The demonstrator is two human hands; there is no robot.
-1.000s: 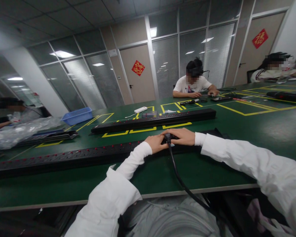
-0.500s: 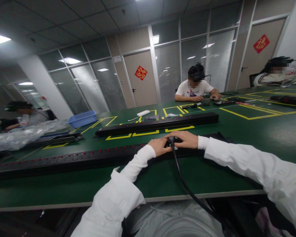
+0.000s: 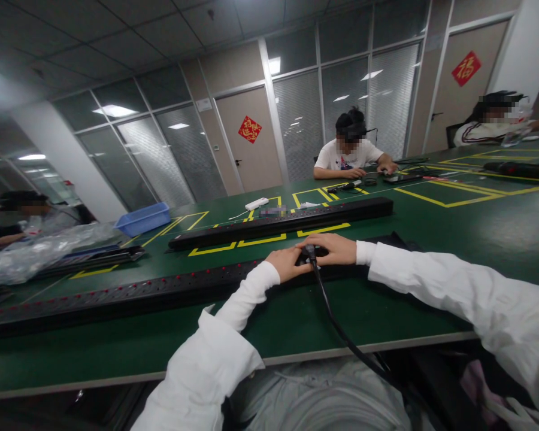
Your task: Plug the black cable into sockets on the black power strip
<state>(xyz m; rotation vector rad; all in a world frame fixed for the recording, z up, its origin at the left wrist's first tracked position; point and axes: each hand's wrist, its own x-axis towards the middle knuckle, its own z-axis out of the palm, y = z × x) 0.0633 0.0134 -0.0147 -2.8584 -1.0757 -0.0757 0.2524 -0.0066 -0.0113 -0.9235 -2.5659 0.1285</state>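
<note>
Both hands meet at the right part of a long black power strip (image 3: pixel 161 296) with red dots along its top. My left hand (image 3: pixel 288 264) is closed around the near side of a black power cord (image 3: pixel 327 305) where it meets the strip. From the other side my right hand (image 3: pixel 331 248) curls over the same spot, fingers bent. The cord's thick end lies between the two hands, partly covered by fingers. It runs down over the table's front edge toward my lap. What exactly the fingertips press is hidden.
A second black power strip (image 3: pixel 282 222) lies farther back on the green table (image 3: pixel 458 239). A small white device (image 3: pixel 257 204), a blue bin (image 3: pixel 142 220) and clear plastic wrap (image 3: pixel 40 251) are beyond. Co-workers sit across the table, one handling a dark cable (image 3: pixel 341 187).
My view has shifted slightly, so the room appears a little farther left. Both hands stay at the same place on the strip and cord.
</note>
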